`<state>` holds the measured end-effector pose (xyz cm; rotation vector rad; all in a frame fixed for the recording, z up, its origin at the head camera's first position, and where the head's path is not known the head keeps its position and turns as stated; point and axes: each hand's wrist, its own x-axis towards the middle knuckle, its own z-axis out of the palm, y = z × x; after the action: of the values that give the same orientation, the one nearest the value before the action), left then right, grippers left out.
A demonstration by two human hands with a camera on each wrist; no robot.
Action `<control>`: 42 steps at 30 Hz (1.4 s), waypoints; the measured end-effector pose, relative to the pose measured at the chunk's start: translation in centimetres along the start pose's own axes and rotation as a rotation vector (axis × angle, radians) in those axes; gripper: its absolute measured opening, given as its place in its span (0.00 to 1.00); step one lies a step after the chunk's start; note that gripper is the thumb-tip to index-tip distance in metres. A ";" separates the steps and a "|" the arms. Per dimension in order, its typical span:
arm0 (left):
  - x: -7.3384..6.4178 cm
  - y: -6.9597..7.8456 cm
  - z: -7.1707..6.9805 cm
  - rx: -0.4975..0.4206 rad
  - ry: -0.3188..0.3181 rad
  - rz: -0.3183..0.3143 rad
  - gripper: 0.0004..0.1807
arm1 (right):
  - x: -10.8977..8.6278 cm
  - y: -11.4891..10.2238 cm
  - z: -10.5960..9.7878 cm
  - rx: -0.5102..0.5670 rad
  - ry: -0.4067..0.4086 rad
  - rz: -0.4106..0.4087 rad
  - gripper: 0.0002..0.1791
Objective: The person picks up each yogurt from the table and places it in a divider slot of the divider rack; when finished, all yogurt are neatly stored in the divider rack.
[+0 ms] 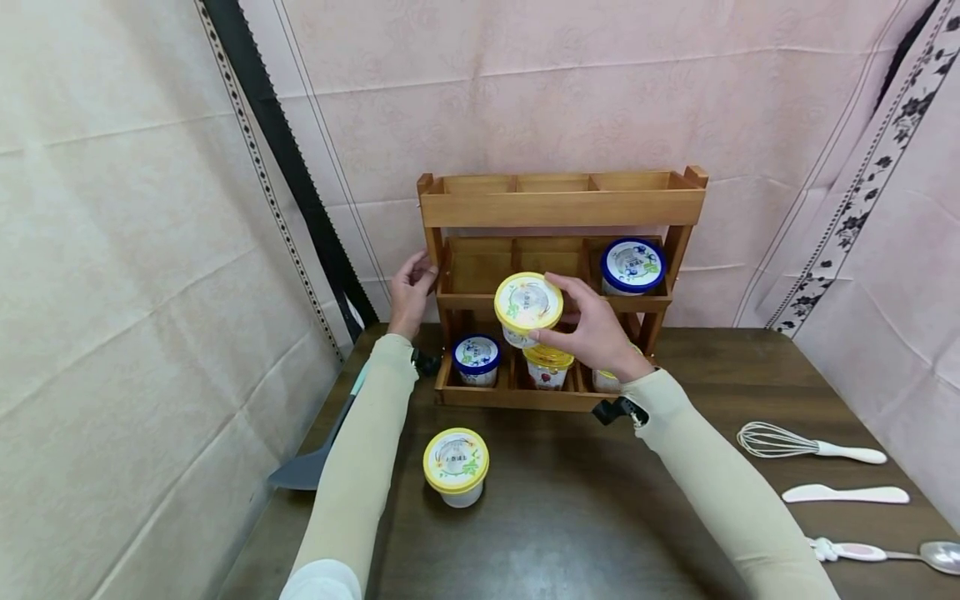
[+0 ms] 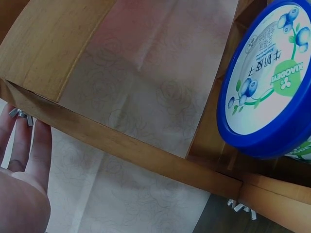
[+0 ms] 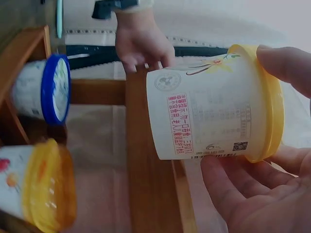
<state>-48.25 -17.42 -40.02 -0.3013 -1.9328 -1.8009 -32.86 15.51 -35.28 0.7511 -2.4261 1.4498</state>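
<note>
My right hand (image 1: 588, 329) holds a yellow-lidded tub (image 1: 528, 302) by its lid, thumb on one side and fingers on the other. The tub is in front of the wooden rack (image 1: 562, 210), at its middle tier; its white side with red print faces the right wrist view. My left hand (image 1: 411, 293) touches the rack's left side, its fingers by a wing nut (image 2: 22, 116) in the left wrist view. On the bottom tier are a blue-lidded tub (image 1: 477, 360) at left and a yellow-lidded tub (image 1: 548, 367) in the middle. Another blue-lidded tub (image 1: 632, 267) sits at middle-tier right.
A yellow-lidded tub (image 1: 456, 467) stands on the table before the rack. Another tub (image 1: 606, 381) at bottom right is partly hidden by my right hand. A whisk (image 1: 810, 442), a white knife (image 1: 846, 494) and a spoon (image 1: 888, 553) lie right. A grey spatula-like blade (image 1: 303, 471) lies left.
</note>
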 end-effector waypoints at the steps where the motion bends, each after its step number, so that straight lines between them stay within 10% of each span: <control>1: 0.0 0.0 0.0 0.000 -0.002 0.000 0.23 | 0.3 0.0 -0.3 -0.008 0.012 0.007 0.51; 14: 0.0 0.1 0.1 0.024 0.001 -0.047 0.24 | 4.1 0.1 -2.3 -0.057 0.140 0.037 0.52; 24: -1.5 3.1 0.2 0.012 0.000 -0.041 0.23 | 6.1 1.1 -2.0 -0.129 0.222 0.070 0.50; 42: -1.4 3.2 0.4 -0.008 0.003 -0.035 0.23 | 5.9 2.9 -0.7 -0.245 0.224 0.137 0.54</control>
<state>-45.61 -16.50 -37.89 -0.2689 -1.9406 -1.8309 -39.46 15.35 -34.59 0.3553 -2.4557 1.1779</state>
